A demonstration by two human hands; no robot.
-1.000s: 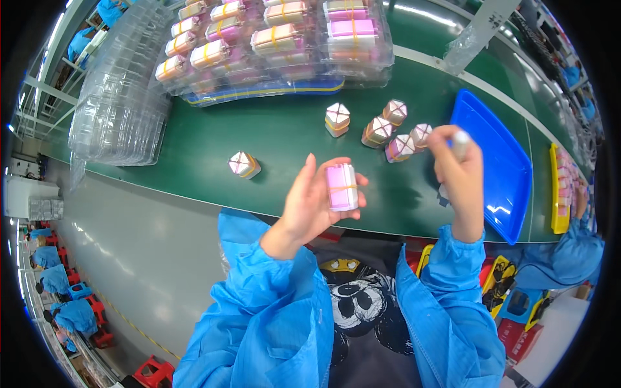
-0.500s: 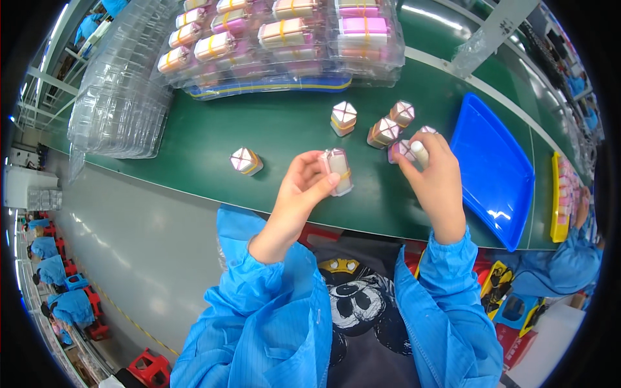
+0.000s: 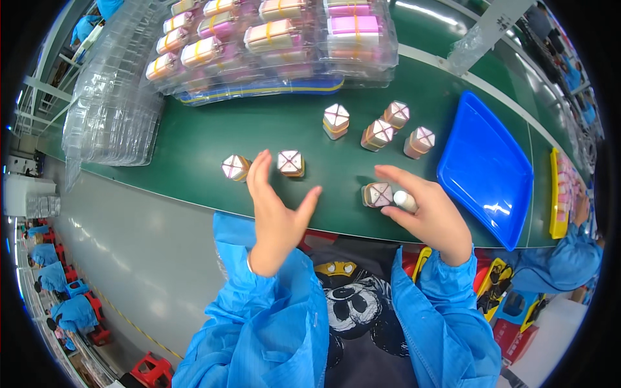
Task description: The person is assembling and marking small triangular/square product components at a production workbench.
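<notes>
My left hand (image 3: 279,213) is open above the table's near edge, thumb and fingers apart and holding nothing. Just beyond its fingers stand two rubber-banded bundles, a right one (image 3: 291,163) and a left one (image 3: 235,167), their pale tops crossed by dark lines. My right hand (image 3: 435,210) keeps a small white cylinder (image 3: 405,201) in its curled fingers. Its thumb and index finger reach around another bundle (image 3: 377,194) on the table; whether they touch it I cannot tell. Farther off stand several more bundles, including one alone (image 3: 336,121) and a pinkish one (image 3: 420,142).
A blue tray (image 3: 491,171) lies at the right. Stacked clear trays (image 3: 365,72) filled with banded bundles stand at the back, with nested clear plastic trays (image 3: 110,123) at the left. Another person's blue sleeve (image 3: 559,262) and a yellow tray (image 3: 554,194) are at far right.
My left hand has let go of its bundle, which now stands beside the left one, and has opened. My right hand has come nearer, and a bundle now stands at its fingers.
</notes>
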